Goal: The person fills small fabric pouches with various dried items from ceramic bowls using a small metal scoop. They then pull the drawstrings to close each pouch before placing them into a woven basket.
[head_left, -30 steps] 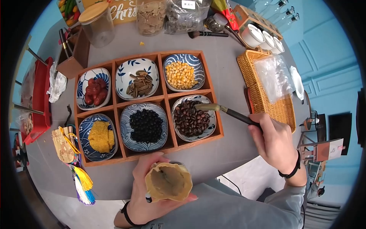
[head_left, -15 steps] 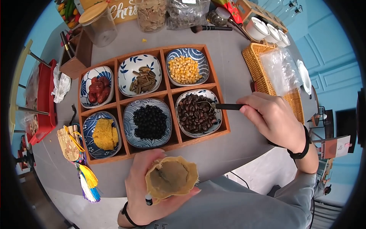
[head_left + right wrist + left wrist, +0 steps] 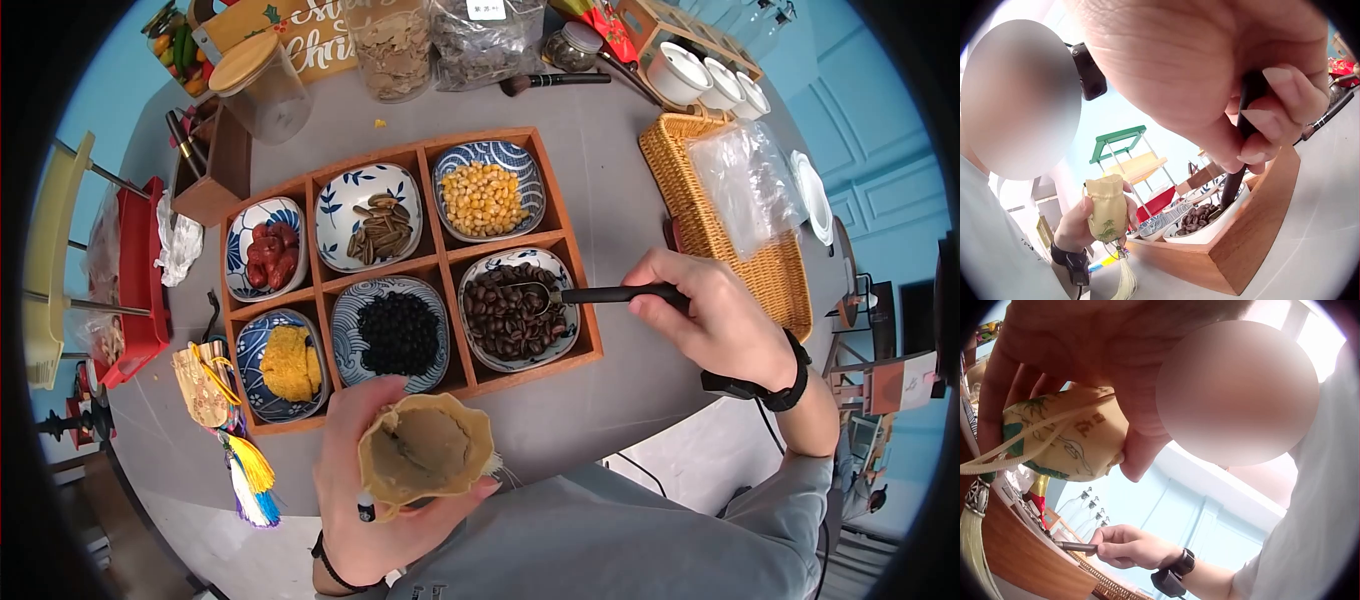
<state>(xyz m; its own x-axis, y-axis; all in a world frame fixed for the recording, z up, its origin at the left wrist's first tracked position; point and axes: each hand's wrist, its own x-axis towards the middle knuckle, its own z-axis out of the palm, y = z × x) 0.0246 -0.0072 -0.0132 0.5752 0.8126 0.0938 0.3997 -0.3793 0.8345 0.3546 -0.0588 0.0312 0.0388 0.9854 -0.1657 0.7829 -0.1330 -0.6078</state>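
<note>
My left hand [image 3: 342, 490] holds a pale yellow drawstring pouch [image 3: 428, 450], its gathered mouth spread and facing up. In the left wrist view, the pouch [image 3: 1072, 434] shows a printed picture and a cream cord; a tassel [image 3: 1125, 278] hangs below it in the right wrist view. With my right hand [image 3: 715, 315] I grip the black handle of a spoon [image 3: 605, 295]. The spoon's metal end sits among dark brown beans [image 3: 508, 330] in a patterned bowl [image 3: 572, 330], partly covered by them. That bowl occupies the near right compartment of a wooden tray [image 3: 592, 300].
Other bowls in the tray hold corn kernels [image 3: 484, 198], striped seeds [image 3: 380, 228], red dates [image 3: 272, 256], black beans [image 3: 400, 333] and a yellow mass [image 3: 290, 362]. A wicker basket [image 3: 790, 290] lies right. Tasselled pouches [image 3: 207, 385] lie left; jars [image 3: 260, 90] stand behind.
The spoon has gone from lying angled over the bowl to having its end down in the beans. My left hand and the pouch have shifted slightly left; the head view has moved a little.
</note>
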